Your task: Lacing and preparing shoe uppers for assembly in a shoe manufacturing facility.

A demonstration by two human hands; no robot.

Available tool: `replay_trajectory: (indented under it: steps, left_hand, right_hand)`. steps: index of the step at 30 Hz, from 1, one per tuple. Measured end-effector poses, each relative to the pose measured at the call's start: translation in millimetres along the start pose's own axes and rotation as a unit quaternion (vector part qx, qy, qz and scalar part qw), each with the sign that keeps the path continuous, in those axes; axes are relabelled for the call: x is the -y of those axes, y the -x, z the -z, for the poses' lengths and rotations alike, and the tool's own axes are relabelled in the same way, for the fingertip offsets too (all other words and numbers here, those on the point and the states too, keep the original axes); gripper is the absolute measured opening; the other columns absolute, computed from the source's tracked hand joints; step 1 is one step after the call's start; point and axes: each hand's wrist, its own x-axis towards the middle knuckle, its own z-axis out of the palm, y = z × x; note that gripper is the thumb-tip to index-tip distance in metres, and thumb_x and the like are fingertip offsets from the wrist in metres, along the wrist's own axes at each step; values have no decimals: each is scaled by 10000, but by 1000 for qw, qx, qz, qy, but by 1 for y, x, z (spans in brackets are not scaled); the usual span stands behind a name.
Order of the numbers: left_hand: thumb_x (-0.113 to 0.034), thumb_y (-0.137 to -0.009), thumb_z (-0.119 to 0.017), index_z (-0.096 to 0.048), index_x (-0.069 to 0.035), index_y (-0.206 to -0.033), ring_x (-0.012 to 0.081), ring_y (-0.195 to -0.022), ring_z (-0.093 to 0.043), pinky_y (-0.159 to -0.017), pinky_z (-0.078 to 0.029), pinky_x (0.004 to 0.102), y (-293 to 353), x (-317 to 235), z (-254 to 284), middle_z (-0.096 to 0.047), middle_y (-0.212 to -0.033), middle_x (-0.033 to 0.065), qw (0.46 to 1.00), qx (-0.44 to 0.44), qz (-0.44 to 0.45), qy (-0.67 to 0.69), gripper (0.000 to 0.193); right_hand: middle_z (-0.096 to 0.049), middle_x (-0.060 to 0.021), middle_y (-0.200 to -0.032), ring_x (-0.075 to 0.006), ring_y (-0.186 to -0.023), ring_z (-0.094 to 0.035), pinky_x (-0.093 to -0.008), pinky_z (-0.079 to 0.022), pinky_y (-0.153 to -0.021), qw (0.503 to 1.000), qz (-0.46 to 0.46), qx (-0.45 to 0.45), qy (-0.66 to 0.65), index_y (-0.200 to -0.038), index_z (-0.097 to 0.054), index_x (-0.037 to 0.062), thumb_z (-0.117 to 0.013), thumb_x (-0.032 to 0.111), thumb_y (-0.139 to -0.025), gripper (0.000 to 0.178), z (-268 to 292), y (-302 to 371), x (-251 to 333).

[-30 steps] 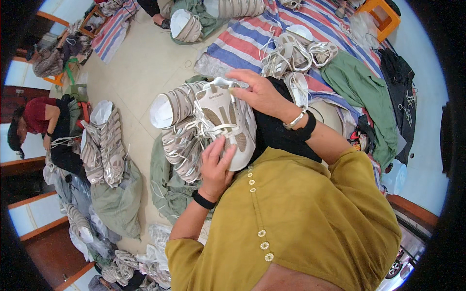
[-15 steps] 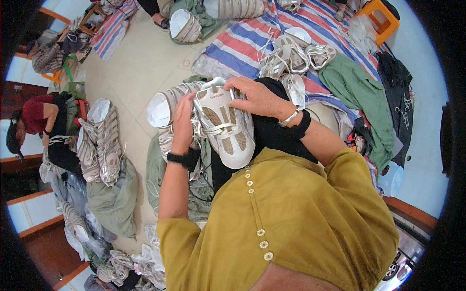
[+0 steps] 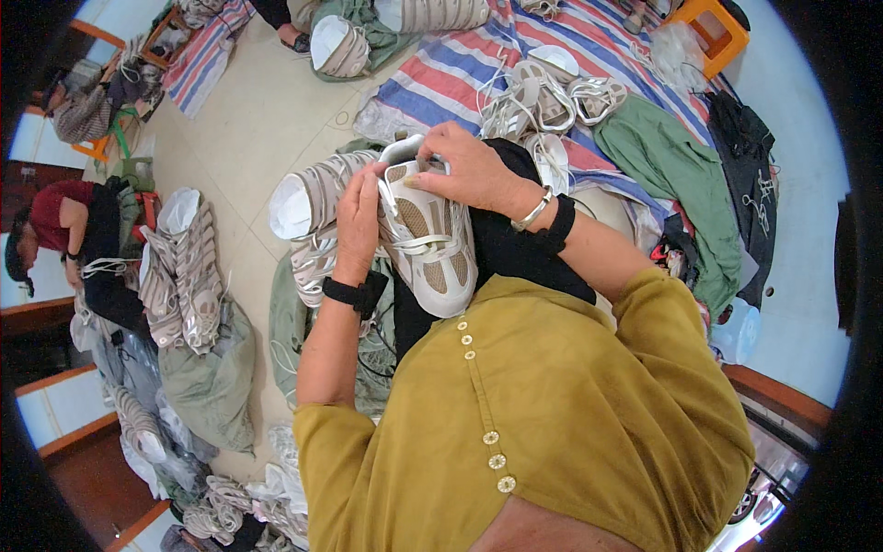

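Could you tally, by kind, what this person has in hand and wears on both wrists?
Shoe: 1
Black wristbands: 2, one on each wrist
Silver bracelet: 1, on the right wrist
Total: 4

Where the right hand (image 3: 469, 170) covers the collar of the lace-up sneaker (image 3: 437, 276), we lose sight of some of its fingertips. The left hand (image 3: 357, 221) and its forearm hide part of the nested sneakers (image 3: 317, 198) on the left. At the far edge, we see another row of nested sneakers (image 3: 432, 14) cut off. Far right, the mottled dark bundle (image 3: 676, 250) beside the green cloth (image 3: 676, 189) is too small for us to identify.
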Motion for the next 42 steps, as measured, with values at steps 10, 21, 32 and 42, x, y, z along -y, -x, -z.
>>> replay_trajectory:
  steps: [10,21,32,42]
  left_hand:
    - [-269,-777,-651,-393,0,-1340,354,-1276,-379,-1075,-288,408,6,1,1,-411,-1352,220,967,55,-134,-208,675]
    - [-204,-717,-672,-302,16,-1380,368,-1311,-347,-1089,-279,406,7,7,-8,-369,-1386,245,926,108,-119,-340,790]
    - [-198,-684,-688,-320,16,-1369,367,-1303,-352,-1085,-283,394,0,9,-12,-358,-1391,248,959,148,-77,-228,807]
    - [-201,-772,-632,-265,50,-1402,323,-1299,-374,-1069,-299,358,10,10,-20,-375,-1387,252,961,106,-52,-250,771]
  right_hand:
    - [-485,-220,-1251,-368,-1171,-462,-379,-410,-960,998,3,-40,48,-1169,-518,27,-713,279,-728,544,-10,3,-9]
    - [-506,-187,-1216,-366,-1071,-532,-444,-452,-871,961,-65,227,144,-1285,-439,18,-630,442,-755,704,3,-13,-11]
    - [-522,-224,-1171,-372,-987,-577,-441,-483,-811,961,-70,206,172,-1297,-411,-27,-580,470,-802,722,3,-2,-17]
    - [-507,-240,-1220,-399,-1098,-516,-470,-440,-889,949,-107,253,155,-1312,-409,-8,-543,493,-823,712,-4,-10,-23]
